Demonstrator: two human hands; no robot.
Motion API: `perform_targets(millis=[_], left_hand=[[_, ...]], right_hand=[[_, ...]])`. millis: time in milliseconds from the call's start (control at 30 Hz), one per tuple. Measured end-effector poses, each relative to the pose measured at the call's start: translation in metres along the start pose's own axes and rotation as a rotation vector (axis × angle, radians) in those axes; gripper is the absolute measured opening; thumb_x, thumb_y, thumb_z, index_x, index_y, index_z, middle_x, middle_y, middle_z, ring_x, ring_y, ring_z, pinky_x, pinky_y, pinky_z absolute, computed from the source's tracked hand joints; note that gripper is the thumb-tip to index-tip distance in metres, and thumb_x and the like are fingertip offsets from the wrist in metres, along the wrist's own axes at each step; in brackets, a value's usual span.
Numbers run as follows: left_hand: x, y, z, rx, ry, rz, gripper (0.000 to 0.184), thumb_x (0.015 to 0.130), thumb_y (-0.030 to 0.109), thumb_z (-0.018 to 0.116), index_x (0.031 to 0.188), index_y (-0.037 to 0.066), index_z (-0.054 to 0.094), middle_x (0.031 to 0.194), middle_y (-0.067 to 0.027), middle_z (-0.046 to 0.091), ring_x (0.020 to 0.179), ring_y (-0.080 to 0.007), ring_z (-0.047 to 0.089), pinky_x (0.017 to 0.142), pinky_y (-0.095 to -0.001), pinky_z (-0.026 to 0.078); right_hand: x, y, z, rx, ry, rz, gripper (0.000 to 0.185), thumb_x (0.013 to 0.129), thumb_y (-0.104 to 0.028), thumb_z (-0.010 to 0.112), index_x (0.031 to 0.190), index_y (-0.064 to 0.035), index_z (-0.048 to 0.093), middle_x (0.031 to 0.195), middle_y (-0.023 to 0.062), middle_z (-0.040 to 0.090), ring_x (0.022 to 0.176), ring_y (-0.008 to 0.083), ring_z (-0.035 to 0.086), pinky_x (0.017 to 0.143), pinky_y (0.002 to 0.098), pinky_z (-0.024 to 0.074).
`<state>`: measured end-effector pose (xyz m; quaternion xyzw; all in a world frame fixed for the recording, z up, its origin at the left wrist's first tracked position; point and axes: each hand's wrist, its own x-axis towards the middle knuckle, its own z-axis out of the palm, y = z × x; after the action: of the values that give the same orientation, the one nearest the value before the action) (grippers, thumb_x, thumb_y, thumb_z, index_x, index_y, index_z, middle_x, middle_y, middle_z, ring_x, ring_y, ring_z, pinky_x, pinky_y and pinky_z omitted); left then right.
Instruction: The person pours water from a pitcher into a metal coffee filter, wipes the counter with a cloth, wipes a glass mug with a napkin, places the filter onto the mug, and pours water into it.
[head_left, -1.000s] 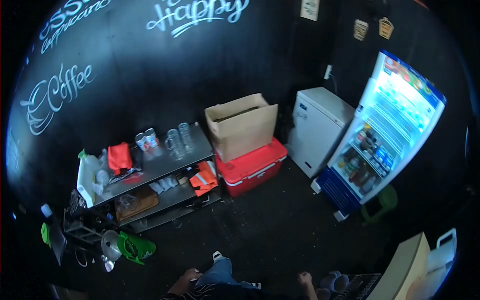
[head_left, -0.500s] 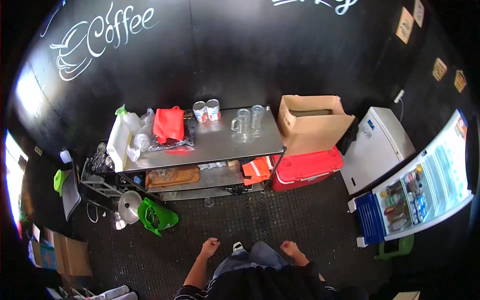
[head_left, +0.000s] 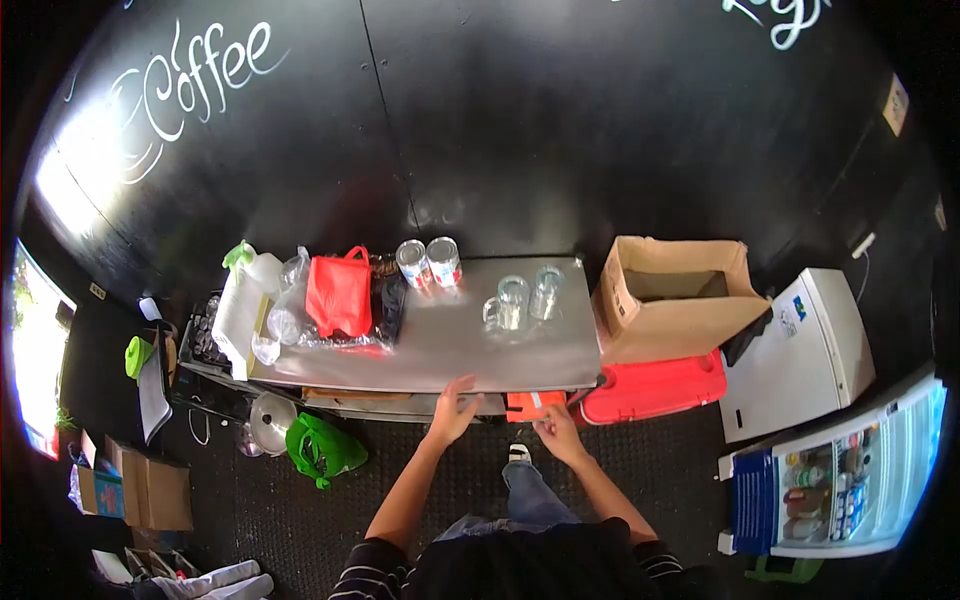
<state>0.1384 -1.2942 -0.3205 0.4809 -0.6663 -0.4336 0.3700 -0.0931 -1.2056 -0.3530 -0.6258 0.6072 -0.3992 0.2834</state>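
Observation:
My left hand [head_left: 455, 410] is raised at the front edge of the steel table [head_left: 440, 350], its fingers apart and nothing in them. My right hand [head_left: 560, 434] is lower, in front of an orange cloth [head_left: 533, 402] on the shelf below. Its fingers are loosely bent and hold nothing visible; whether they touch the cloth I cannot tell. Two clear glasses, a mug [head_left: 512, 305] and a taller one [head_left: 547, 293], stand on the right of the tabletop. Two cans [head_left: 413, 264] stand near the back, beside a red bag [head_left: 340, 294] on dark plastic.
Right of the table, an open cardboard box [head_left: 690, 325] sits above a red cooler [head_left: 655, 388]. Farther right are a white freezer [head_left: 795, 360] and a lit display fridge [head_left: 850, 490]. A green bag [head_left: 325, 450] and a metal bowl [head_left: 272, 424] lie at the lower left.
Both hands have moved forward from beside my legs to the table's front edge, and their fingers have opened. The table appears nearer, with one foot stepped forward.

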Motion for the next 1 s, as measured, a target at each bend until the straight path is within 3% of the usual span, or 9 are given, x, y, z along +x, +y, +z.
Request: perform_targets(millis=[33,100,133,267,367,433,633,767,1000], left_hand=[[0.025,0.010,0.003,0.051,0.016,0.061,0.045,0.081,0.014,0.065,0.118,-0.001,0.046,0.112,-0.0214,0.055,0.107,-0.0306,0.055,0.084,-0.0390,0.047],[0.070,0.014,0.008,0.158,0.065,0.163,0.048,0.080,0.014,0.065,0.121,0.000,0.044,0.115,-0.0220,0.054,0.110,-0.0316,0.052,0.086,-0.0402,0.046],[0.087,0.013,0.010,0.262,0.103,0.265,0.051,0.080,0.014,0.064,0.124,0.001,0.042,0.117,-0.0227,0.052,0.113,-0.0326,0.050,0.088,-0.0415,0.044],[0.123,0.013,0.022,0.119,0.187,0.161,0.058,0.080,0.015,0.064,0.129,0.003,0.036,0.121,-0.0221,0.050,0.114,-0.0329,0.050,0.089,-0.0425,0.043],[0.131,0.012,0.016,0.016,0.185,0.017,0.061,0.081,0.015,0.064,0.132,0.004,0.032,0.124,-0.0213,0.049,0.116,-0.0312,0.049,0.090,-0.0432,0.043],[0.124,0.000,0.013,-0.151,0.118,-0.098,0.056,0.085,0.010,0.059,0.134,0.006,0.031,0.129,-0.0140,0.046,0.119,-0.0251,0.046,0.092,-0.0395,0.042],[0.105,-0.029,-0.002,-0.382,0.089,-0.184,0.053,0.088,0.007,0.055,0.135,0.006,0.031,0.128,-0.0125,0.045,0.118,-0.0224,0.045,0.093,-0.0356,0.041],[0.106,-0.040,-0.010,-0.393,0.039,-0.187,0.049,0.088,0.007,0.056,0.132,0.004,0.035,0.125,-0.0121,0.048,0.116,-0.0209,0.048,0.093,-0.0331,0.041],[0.130,-0.017,-0.013,-0.390,-0.153,-0.231,0.043,0.089,0.016,0.057,0.125,-0.002,0.041,0.118,-0.0155,0.054,0.111,-0.0231,0.053,0.092,-0.0332,0.043]], right_hand=[[0.034,-0.008,-0.009,-0.119,0.083,-0.225,0.030,0.077,-0.009,0.063,0.104,-0.0012,0.052,0.101,0.0178,0.051,0.089,0.0314,0.057,0.074,0.0370,0.0473],[0.097,-0.039,-0.027,-0.061,0.024,-0.152,0.041,0.076,-0.009,0.063,0.114,-0.0028,0.046,0.109,0.0202,0.047,0.102,0.0366,0.050,0.082,0.0418,0.0440],[0.127,-0.054,-0.034,-0.120,0.041,-0.232,0.044,0.076,-0.010,0.062,0.116,-0.0040,0.045,0.112,0.0197,0.047,0.104,0.0364,0.050,0.083,0.0425,0.0439],[0.211,-0.081,-0.035,-0.351,-0.021,-0.244,0.051,0.075,-0.010,0.063,0.121,-0.0067,0.043,0.118,0.0186,0.046,0.107,0.0358,0.049,0.085,0.0437,0.0448],[0.253,-0.076,-0.024,-0.704,-0.183,-0.277,0.055,0.073,-0.009,0.064,0.124,-0.0079,0.043,0.122,0.0177,0.043,0.110,0.0349,0.047,0.084,0.0448,0.0464],[0.266,-0.065,-0.010,-0.775,-0.346,-0.207,0.061,0.070,-0.008,0.066,0.126,-0.0093,0.042,0.126,0.0177,0.040,0.113,0.0345,0.045,0.085,0.0448,0.0468],[0.269,-0.046,0.001,-0.671,-0.333,-0.108,0.069,0.064,-0.011,0.074,0.125,-0.0087,0.042,0.125,0.0184,0.039,0.115,0.0400,0.042,0.078,0.0422,0.0537],[0.271,-0.043,0.002,-0.663,-0.285,-0.115,0.073,0.061,-0.013,0.076,0.125,-0.0090,0.041,0.123,0.0186,0.039,0.112,0.0406,0.044,0.080,0.0416,0.0526],[0.268,-0.071,-0.024,-0.390,-0.163,-0.107,0.057,0.060,-0.015,0.078,0.105,-0.0061,0.044,0.104,0.0153,0.048,0.101,0.0360,0.049,0.085,0.0427,0.0445]])
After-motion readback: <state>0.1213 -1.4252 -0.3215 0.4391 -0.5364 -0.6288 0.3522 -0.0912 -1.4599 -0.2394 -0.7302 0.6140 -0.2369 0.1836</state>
